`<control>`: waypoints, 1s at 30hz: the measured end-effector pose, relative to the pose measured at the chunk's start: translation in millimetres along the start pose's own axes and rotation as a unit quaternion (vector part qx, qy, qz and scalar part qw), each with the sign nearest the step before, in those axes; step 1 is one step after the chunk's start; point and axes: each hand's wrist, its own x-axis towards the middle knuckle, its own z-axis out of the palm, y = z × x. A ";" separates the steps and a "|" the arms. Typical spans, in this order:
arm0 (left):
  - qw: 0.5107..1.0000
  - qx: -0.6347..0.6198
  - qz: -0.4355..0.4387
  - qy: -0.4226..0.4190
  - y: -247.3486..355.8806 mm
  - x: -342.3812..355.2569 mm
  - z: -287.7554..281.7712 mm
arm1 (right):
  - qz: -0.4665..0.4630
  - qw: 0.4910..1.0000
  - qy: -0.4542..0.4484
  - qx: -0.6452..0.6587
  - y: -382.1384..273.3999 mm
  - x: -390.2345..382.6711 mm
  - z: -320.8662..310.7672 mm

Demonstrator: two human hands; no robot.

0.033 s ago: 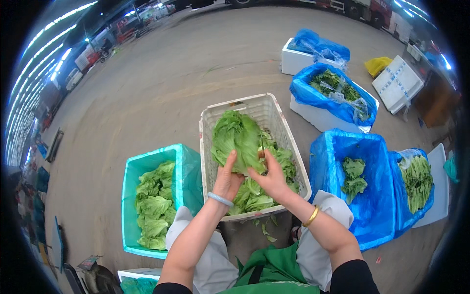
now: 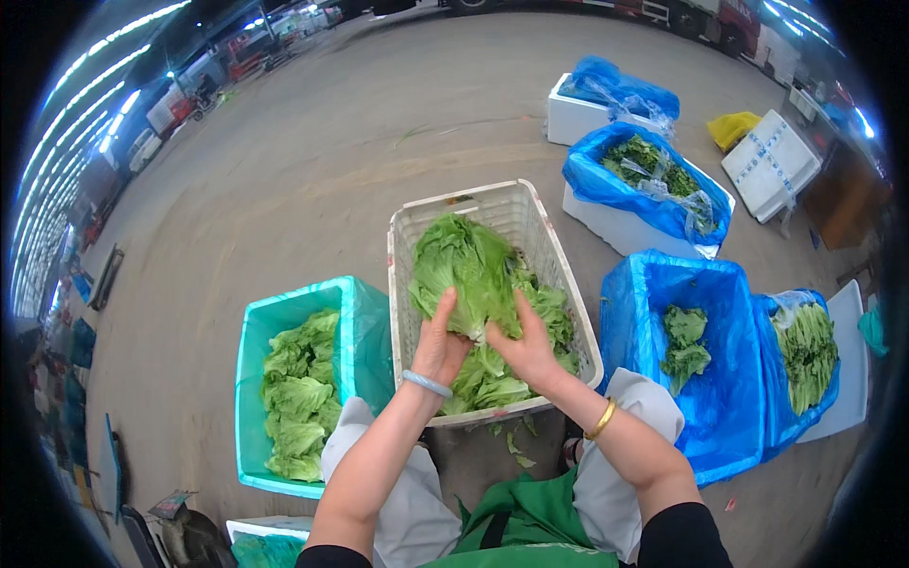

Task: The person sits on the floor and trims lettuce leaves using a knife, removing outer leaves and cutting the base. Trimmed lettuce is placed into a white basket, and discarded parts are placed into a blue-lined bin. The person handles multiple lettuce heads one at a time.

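Observation:
A head of green leaf lettuce (image 2: 462, 270) is held above the white plastic crate (image 2: 401, 284) in front of me. My left hand (image 2: 438, 346) wraps round its base from the left, thumb up along the leaves; a pale bangle circles that wrist. From the right, my right hand (image 2: 525, 350) grips the outer leaves near the pale stem end, its thumb by the cut base and its other fingertips partly hidden. A gold bangle is on the right wrist. Below, more loose lettuce leaves (image 2: 492, 379) lie in the crate.
Left of the crate stands a green-lined box (image 2: 365, 331) with lettuce. At right is a blue-lined box (image 2: 620, 312) with a few leaves; beside it, another blue-lined box holds long greens (image 2: 805, 355). More lined foam boxes (image 2: 606, 222) stand farther off. Leaf scraps (image 2: 516, 450) lie by my feet.
My right hand's raised fingers have closed in against the lettuce. The lettuce leaves on that side sit slightly differently; my left hand keeps its hold.

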 end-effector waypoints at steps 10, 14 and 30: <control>0.985 -0.169 -0.001 -0.030 32.6 -1.1 -11.4 | 0.249 0.964 0.018 -0.095 -14.0 26.6 -36.7; 0.991 -0.100 0.005 -0.092 34.9 -4.9 -11.7 | 0.099 0.948 0.030 -0.301 32.4 35.0 -69.0; 0.995 0.006 -0.041 -0.089 28.6 -23.0 -12.5 | 0.108 0.975 -0.194 0.029 -80.4 20.5 -80.8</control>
